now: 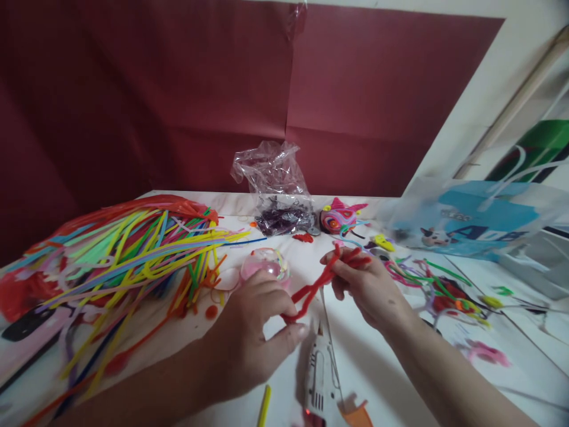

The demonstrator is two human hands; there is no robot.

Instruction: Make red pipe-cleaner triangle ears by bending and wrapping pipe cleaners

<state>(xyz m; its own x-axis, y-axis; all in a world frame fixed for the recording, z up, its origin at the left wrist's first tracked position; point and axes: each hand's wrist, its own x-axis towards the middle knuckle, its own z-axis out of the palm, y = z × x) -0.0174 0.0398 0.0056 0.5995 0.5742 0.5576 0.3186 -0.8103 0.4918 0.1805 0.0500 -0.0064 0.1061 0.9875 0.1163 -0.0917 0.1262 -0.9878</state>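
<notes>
My right hand (362, 281) is closed in a pinch on a bundle of red pipe cleaners (317, 284), whose ends stick out past its fingers. The bent end of the bundle lies against the curled fingers of my left hand (253, 332); the left thumb stands apart from it. Below the bundle a white glue gun (319, 370) lies on the table, a red light glowing on it. Just behind my left hand is a clear round container with pink in it (265, 267), partly hidden by the fingers.
A big pile of coloured pipe cleaners (133, 243) spreads on the left. Behind stand a clear plastic bag with dark contents (284, 219) and a pink pipe-cleaner figure (340, 216). Loose coloured pieces (448, 296) and a translucent carrier bag (471, 219) are right. A yellow stick (264, 406) lies in front.
</notes>
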